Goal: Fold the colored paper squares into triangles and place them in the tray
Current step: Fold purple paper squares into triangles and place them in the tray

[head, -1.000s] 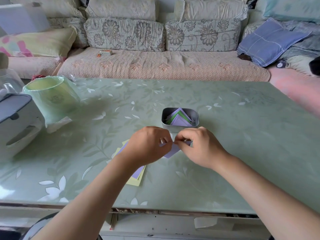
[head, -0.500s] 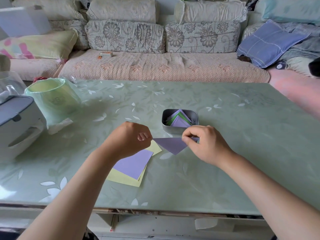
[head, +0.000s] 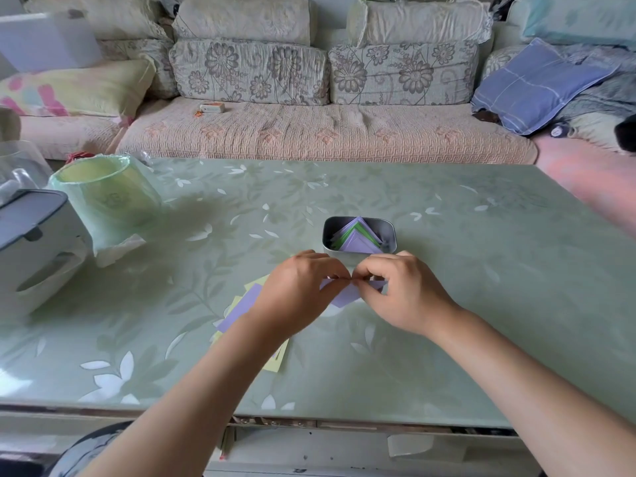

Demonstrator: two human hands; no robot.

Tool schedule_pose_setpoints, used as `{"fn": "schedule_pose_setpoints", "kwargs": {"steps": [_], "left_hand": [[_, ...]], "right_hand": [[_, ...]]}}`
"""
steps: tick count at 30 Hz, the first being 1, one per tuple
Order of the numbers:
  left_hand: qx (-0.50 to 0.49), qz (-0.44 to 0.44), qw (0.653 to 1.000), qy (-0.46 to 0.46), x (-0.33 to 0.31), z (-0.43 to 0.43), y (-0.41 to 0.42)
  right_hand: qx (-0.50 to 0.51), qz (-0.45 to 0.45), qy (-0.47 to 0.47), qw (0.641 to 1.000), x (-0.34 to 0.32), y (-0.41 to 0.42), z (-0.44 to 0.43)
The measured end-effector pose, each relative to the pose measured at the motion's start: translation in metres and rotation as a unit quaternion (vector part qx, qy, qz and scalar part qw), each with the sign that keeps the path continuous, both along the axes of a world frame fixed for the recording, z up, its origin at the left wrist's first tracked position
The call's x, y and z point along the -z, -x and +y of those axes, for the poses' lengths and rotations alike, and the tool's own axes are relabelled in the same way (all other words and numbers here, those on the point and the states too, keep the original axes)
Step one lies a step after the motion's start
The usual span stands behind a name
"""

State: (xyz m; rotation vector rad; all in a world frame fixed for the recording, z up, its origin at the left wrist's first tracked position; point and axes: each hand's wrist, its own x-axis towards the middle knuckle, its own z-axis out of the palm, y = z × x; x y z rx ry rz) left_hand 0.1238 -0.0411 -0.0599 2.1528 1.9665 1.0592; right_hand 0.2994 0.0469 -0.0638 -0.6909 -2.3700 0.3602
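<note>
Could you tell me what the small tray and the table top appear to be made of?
The tray looks like thin metal: shiny grey walls that reflect light. The table top seems glass or glossy plastic over a pale green leaf print, judging by its sheen.

The tray (head: 392, 233) was shiny metal, the paper (head: 343, 297) thin and matt. The table (head: 481, 270) had a smooth, glossy top. The sofa (head: 327, 132) wore rough quilted cloth; the bin (head: 106, 201) carried thin plastic film.
</note>
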Motion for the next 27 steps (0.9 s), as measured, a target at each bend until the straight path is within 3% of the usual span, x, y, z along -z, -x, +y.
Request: {"fn": "schedule_pose_setpoints", "kwargs": {"steps": [11, 16, 20, 23, 27], "left_hand": [[-0.086, 0.010, 0.996, 0.036, -0.003, -0.001, 0.016], [-0.138, -0.158, 0.973, 0.093, -0.011, 0.003, 0.013], [-0.188, -0.373, 0.898, 0.137, -0.011, 0.007, 0.002], [-0.196, -0.445, 0.858, 0.167, -0.009, 0.007, -0.002], [-0.149, -0.509, 0.823, 0.202, -0.006, 0.007, -0.003]], "right_hand": [[0.102, 0.013, -0.036, 0.994, 0.001, -0.009, 0.011], [0.066, 0.040, -0.055, 0.996, 0.006, -0.005, 0.009], [-0.024, -0.030, -0.053, 0.998, 0.008, -0.001, 0.005], [-0.022, -0.049, -0.081, 0.995, 0.010, 0.003, 0.000], [-0.023, 0.016, -0.116, 0.993, 0.010, 0.006, 0.000]]}}
